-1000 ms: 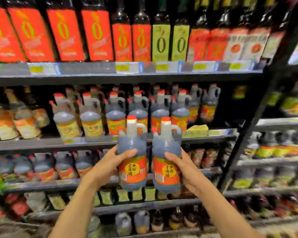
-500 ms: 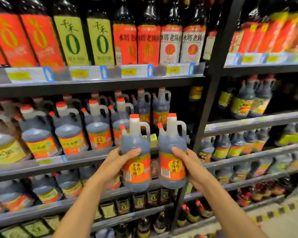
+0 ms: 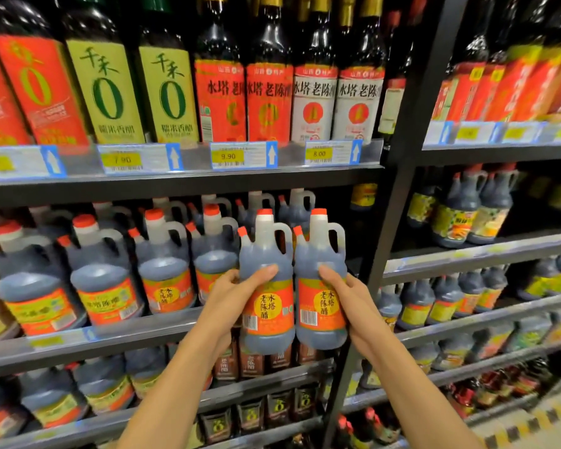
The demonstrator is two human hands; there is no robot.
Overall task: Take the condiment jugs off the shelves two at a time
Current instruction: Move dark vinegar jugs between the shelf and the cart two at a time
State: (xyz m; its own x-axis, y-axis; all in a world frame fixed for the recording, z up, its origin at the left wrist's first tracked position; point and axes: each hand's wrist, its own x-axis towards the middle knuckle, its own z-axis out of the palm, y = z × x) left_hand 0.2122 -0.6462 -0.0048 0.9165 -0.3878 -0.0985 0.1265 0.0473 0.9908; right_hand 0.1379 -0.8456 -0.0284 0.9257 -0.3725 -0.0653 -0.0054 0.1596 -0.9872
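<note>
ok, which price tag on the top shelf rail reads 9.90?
The price tag under the two red-labelled bottles, just left of the 8.00 tag and right of the 7.90 tag.

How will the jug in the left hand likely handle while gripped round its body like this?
Probably heavy for its size: the left jug looks filled with dark liquid nearly to the neck. Its smooth plastic and glossy label may be slippery under the left hand, whose fingers only partly wrap it. The unused handle would likely give a surer hold.
</note>
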